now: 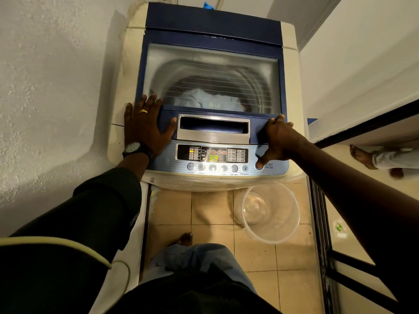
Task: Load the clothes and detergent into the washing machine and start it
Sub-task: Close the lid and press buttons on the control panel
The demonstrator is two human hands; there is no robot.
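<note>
A blue top-loading washing machine (213, 37) stands ahead with its glass lid (213, 64) closed. Pale blue clothes (204, 98) show through the glass inside the drum. The control panel (213, 154) is lit and its display reads 39. My left hand (147, 123) lies flat, fingers spread, on the lid's front left corner. My right hand (277, 139) rests on the lid's front right corner, and its thumb presses the round start/pause button (259, 165). Neither hand holds anything. No detergent container is in view.
A clear plastic tub (269, 211) stands on the tiled floor just right of my feet. A white wall hems the left side; a dark door frame (322, 223) runs along the right. Another person's bare feet (362, 156) stand beyond the doorway.
</note>
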